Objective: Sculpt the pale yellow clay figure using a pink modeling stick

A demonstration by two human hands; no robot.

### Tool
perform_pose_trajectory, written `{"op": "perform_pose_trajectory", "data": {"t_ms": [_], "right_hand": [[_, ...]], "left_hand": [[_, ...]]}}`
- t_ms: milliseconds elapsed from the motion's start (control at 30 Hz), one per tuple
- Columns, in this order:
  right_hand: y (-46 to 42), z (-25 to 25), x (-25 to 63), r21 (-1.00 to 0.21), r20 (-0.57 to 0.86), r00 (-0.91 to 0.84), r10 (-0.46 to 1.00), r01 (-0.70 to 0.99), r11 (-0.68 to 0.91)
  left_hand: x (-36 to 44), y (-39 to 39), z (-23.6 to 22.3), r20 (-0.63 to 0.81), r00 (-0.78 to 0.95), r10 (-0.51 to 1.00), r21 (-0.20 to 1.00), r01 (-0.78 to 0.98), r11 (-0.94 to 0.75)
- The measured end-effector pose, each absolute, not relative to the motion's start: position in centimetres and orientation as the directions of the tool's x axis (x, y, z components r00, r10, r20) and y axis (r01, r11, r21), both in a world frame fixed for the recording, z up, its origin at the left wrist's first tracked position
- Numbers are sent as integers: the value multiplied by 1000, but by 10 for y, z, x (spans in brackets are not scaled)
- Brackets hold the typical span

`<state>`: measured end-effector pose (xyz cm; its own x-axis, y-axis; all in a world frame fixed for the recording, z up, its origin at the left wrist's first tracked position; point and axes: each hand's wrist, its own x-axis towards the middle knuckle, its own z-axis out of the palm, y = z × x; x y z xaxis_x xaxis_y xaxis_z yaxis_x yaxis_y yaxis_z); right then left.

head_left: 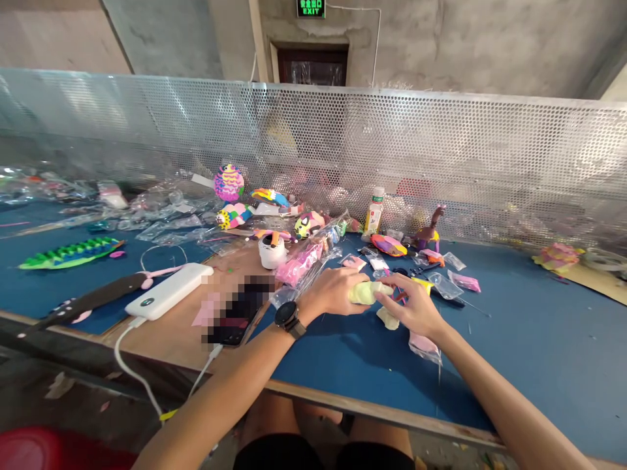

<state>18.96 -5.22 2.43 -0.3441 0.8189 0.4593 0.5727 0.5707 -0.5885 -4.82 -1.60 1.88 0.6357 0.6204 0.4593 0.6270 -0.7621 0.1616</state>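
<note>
A lump of pale yellow modelling clay (363, 294) is held just above the blue tabletop. My left hand (332, 291), with a dark watch on its wrist, wraps round the lump's left side. At the other end, the thumb and fingers of my right hand (415, 305) pinch the clay. Beneath the hands lies a smaller cream-coloured clay piece (388, 318). A pink piece in a clear bag (424, 346) rests below my right hand. Yellow and dark items beside the right fingers are partly covered by them.
A phone (240, 313) and a white power bank (169, 292) with cables lie on the left. Behind my hands stand a white cup-shaped figure (272, 252), a bottle (374, 212) and a brown animal figure (429, 230). A perforated metal screen (441, 150) borders the back.
</note>
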Motion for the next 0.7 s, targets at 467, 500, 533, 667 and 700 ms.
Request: {"op": "perform_pose_trajectory", "data": {"t_ms": [467, 500, 533, 667, 700], "right_hand": [[-47, 16, 193, -398, 475, -456, 753, 652, 646], [-47, 17, 194, -380, 476, -469, 744, 654, 655], [-47, 17, 194, -364, 477, -480, 736, 655, 662], [-47, 20, 197, -347, 475, -506, 720, 644, 682], [-47, 19, 198, -350, 473, -507, 721, 643, 682]], "left_hand": [[-48, -16, 15, 444, 623, 644, 131, 666, -735], [-48, -17, 15, 447, 624, 641, 126, 666, -735], [-48, -17, 15, 451, 625, 637, 120, 665, -737], [-48, -18, 14, 471, 633, 614, 97, 655, -750], [-48, -18, 14, 472, 635, 611, 95, 653, -752]]}}
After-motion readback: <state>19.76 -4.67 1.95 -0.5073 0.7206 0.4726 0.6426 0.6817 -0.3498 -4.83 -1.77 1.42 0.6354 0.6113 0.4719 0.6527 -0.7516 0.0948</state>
